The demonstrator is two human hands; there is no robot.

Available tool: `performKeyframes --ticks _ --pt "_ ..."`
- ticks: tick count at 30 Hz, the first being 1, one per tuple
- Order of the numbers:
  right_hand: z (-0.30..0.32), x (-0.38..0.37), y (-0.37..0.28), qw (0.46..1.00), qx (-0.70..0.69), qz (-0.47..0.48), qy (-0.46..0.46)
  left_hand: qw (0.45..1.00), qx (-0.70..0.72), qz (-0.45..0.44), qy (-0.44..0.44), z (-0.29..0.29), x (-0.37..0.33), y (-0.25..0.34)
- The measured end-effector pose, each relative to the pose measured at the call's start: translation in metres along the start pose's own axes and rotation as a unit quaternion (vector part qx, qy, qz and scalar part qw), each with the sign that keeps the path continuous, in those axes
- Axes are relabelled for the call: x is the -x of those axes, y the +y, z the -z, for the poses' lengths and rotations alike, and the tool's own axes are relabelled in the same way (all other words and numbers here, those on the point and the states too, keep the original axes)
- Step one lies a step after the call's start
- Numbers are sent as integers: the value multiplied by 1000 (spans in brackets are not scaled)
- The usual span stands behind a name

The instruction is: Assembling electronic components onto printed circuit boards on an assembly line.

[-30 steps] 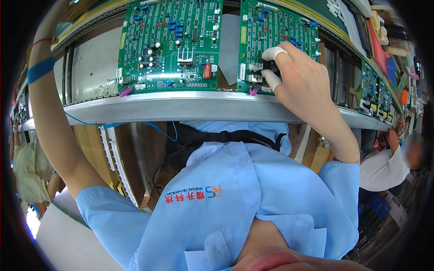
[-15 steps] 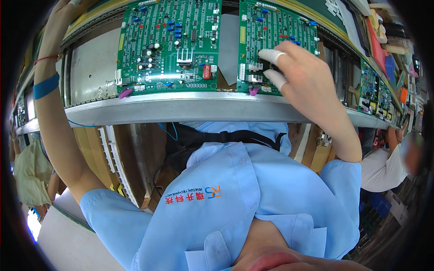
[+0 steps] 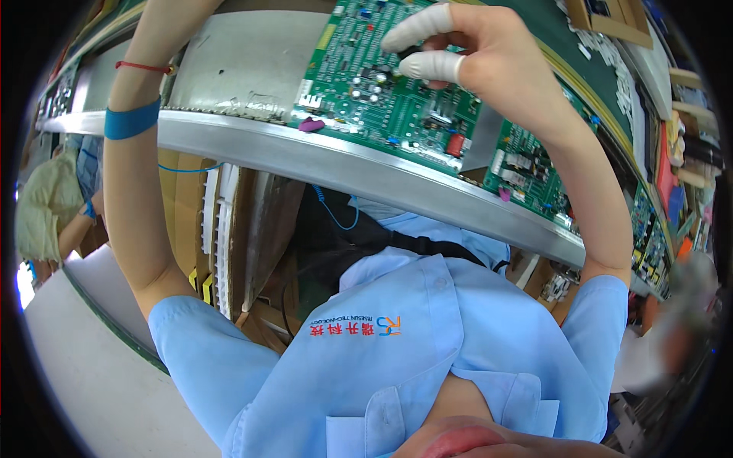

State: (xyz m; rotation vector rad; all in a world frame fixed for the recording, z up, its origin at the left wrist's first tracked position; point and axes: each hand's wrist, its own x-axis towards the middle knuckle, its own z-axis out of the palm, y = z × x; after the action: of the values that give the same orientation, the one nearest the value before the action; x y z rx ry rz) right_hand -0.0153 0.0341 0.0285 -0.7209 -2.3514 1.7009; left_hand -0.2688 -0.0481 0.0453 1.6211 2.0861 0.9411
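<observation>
My right hand (image 3: 492, 49) is over the large green circuit board (image 3: 340, 88), with white finger cots on its thumb and forefinger. The two fingertips are closed toward each other around a small black part (image 3: 410, 53), whose exact kind is not clear. White connectors, round capacitors and a red block-shaped component (image 3: 455, 145) are mounted on this board. Beyond my right wrist's near side lies a second green circuit board (image 3: 527, 164), partly covered by my forearm. My left forearm (image 3: 137, 168), with a blue wrist strap, reches past the top edge; that hand is out of sight.
A metal rail (image 3: 252, 141) runs along the near side of the boards, with purple clips (image 3: 311, 125) at their edges. White small parts (image 3: 607, 61) and a cardboard box (image 3: 622, 27) lie at the far right. Another person's arm (image 3: 75, 229) shows at the left.
The view has turned, so the boards sit further right and tilted. My right hand has moved from the right board to the left one. My left hand has passed out of the top edge.
</observation>
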Motion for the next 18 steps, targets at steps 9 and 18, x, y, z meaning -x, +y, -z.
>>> performKeyframes --ticks 9,18 --pt "-64 -32 17 922 317 211 71 991 133 1 6 7 23 -36" --pt "-76 -28 9 846 474 228 83 986 155 -37 56 4 28 -53"
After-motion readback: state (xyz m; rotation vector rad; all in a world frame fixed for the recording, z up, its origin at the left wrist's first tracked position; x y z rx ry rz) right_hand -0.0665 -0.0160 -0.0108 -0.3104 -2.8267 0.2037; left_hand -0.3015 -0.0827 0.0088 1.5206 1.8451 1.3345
